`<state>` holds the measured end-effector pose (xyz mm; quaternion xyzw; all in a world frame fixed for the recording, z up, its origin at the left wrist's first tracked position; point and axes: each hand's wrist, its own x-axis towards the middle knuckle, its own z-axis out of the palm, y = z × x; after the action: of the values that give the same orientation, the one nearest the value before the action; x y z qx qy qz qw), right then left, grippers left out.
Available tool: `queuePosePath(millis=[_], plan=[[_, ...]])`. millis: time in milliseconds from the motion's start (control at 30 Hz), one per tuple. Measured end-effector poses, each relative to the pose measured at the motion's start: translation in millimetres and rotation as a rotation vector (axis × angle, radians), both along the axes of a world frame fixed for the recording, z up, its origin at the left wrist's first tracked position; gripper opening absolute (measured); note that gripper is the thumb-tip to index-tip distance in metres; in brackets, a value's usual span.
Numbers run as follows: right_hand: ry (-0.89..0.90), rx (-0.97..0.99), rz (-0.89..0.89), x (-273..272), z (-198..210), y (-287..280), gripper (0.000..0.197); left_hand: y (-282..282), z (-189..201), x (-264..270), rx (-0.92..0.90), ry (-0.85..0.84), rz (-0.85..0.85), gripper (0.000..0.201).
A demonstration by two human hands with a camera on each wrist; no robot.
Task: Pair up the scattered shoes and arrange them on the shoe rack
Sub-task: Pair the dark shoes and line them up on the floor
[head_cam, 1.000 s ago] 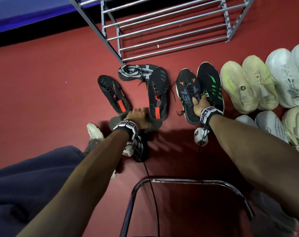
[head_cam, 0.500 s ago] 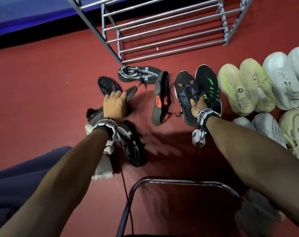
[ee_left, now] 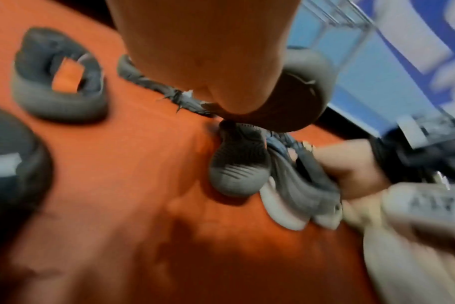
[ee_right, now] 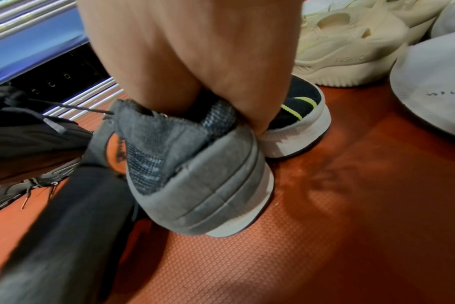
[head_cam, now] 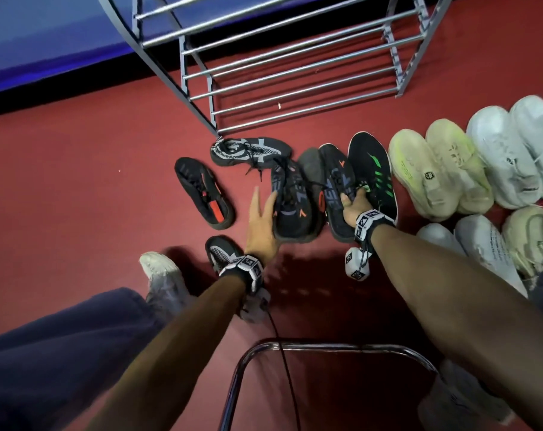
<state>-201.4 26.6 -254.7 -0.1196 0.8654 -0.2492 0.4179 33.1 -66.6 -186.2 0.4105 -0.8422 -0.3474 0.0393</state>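
Observation:
My left hand grips a black shoe with grey lettering and an orange mark, held tilted just off the red floor. Its match lies to the right, where my right hand pinches its heel collar, fingers inside. Another dark shoe lies on its side between them, sole showing. The left wrist view is blurred, and my palm hides the fingers. The steel shoe rack stands empty behind.
A black shoe with a red heel and a grey-patterned shoe lie left. Its like is under my left wrist. A green-striped shoe, cream pair and white shoes line the right. Chrome chair frame is near me.
My left hand has left the shoes on the left and swung right with a black shoe, bringing it beside the one in my right hand. The right hand has stayed put.

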Motion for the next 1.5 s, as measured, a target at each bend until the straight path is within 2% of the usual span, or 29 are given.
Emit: queuePosePath(millis=[33, 100, 133, 167, 233, 300, 333, 367, 400, 467, 500, 567, 600, 700, 833, 933, 1000, 1033, 1133, 1233, 1267, 1333, 1433, 1467, 1500], plan=[[0.003, -0.002, -0.006, -0.4, -3.1, -0.4, 0.066, 2.8, -7.4, -3.8, 0.155, 0.100, 0.159, 0.084], [-0.002, -0.001, -0.011, 0.1, -6.5, -0.4, 0.066, 8.0, -17.0, -12.0, 0.506, 0.334, 0.352, 0.073], [-0.004, 0.000, -0.009, 0.4, -7.2, -0.2, 0.067, 7.4, -23.4, -12.0, 0.566, 0.389, 0.431, 0.068], [-0.003, -0.001, -0.008, 0.7, -8.0, -0.4, 0.067, 6.6, -25.6, -12.6, 0.576, 0.382, 0.443, 0.066], [0.008, -0.021, -0.014, 0.7, -8.7, -1.2, 0.065, -2.8, -28.5, -8.9, 0.718, 0.382, 0.418, 0.076], [0.018, -0.041, -0.018, 0.6, -11.4, -0.5, 0.060, -15.1, -25.8, -2.3, 0.938, 0.336, 0.259, 0.091], [0.022, -0.045, -0.015, 0.6, -12.5, 0.0, 0.058, -19.5, -21.8, -2.0, 1.023, 0.293, 0.179, 0.091], [0.027, -0.047, -0.008, -0.2, -13.9, 0.2, 0.056, -21.3, -17.6, -5.5, 1.084, 0.257, 0.146, 0.083], [0.029, -0.052, 0.000, -0.6, -14.2, 0.1, 0.054, -21.8, -14.9, -10.7, 1.112, 0.234, 0.195, 0.066], [0.024, -0.065, 0.005, -0.3, -13.5, -0.6, 0.054, -19.0, -7.4, -26.4, 1.147, 0.232, 0.457, 0.019], [0.023, -0.063, 0.004, -0.3, -13.0, -0.8, 0.055, -18.9, -2.9, -36.8, 1.136, 0.217, 0.568, 0.020], [0.024, -0.049, -0.005, -0.1, -11.6, -0.3, 0.059, -19.7, -3.9, -56.5, 1.086, 0.126, 0.625, 0.052], [0.023, -0.045, -0.010, -0.1, -11.3, -0.3, 0.060, -19.1, -4.0, -66.3, 1.052, 0.096, 0.638, 0.060], [-0.010, -0.052, -0.008, -1.4, -9.5, -0.5, 0.063, -13.9, -8.3, -87.5, 1.001, 0.087, 0.686, 0.046], [-0.082, -0.067, -0.021, -5.8, -9.4, 0.2, 0.068, -21.5, -18.7, -91.9, 1.079, 0.084, 0.655, 0.058], [-0.086, -0.067, 0.007, -7.6, -9.2, 2.9, 0.063, -24.0, -21.0, -87.2, 1.150, 0.175, 0.614, 0.051], [-0.084, -0.062, 0.010, -6.0, -8.5, 4.2, 0.065, -23.7, -13.2, -86.2, 1.061, 0.216, 0.614, 0.047], [-0.073, -0.063, 0.006, -4.8, -7.7, 3.5, 0.064, -27.8, -9.8, -83.9, 0.957, 0.212, 0.624, 0.045], [-0.055, -0.055, -0.021, -3.2, -6.1, 2.7, 0.063, -59.0, -4.8, -64.4, 0.709, 0.131, 0.591, 0.050], [-0.071, -0.061, -0.008, -3.4, -4.9, 3.5, 0.065, -103.1, -2.8, -24.7, 0.523, 0.039, 0.554, 0.082], [-0.077, -0.058, -0.007, -3.4, -5.0, 3.5, 0.066, -116.2, 1.4, -9.7, 0.460, 0.032, 0.565, 0.081], [-0.077, -0.050, -0.002, -3.3, -4.4, 3.1, 0.068, -138.8, 17.0, 19.9, 0.347, 0.045, 0.633, 0.067], [-0.065, -0.028, 0.007, -2.4, -2.3, 1.9, 0.072, -172.6, 29.1, 67.0, 0.314, 0.122, 0.750, 0.058], [-0.062, -0.025, 0.009, -2.9, -2.2, 1.9, 0.072, -182.8, 28.4, 81.3, 0.307, 0.081, 0.766, 0.057], [-0.062, -0.020, 0.013, -3.1, -1.4, 1.9, 0.073, -190.6, 27.3, 94.4, 0.280, -0.039, 0.754, 0.057]])
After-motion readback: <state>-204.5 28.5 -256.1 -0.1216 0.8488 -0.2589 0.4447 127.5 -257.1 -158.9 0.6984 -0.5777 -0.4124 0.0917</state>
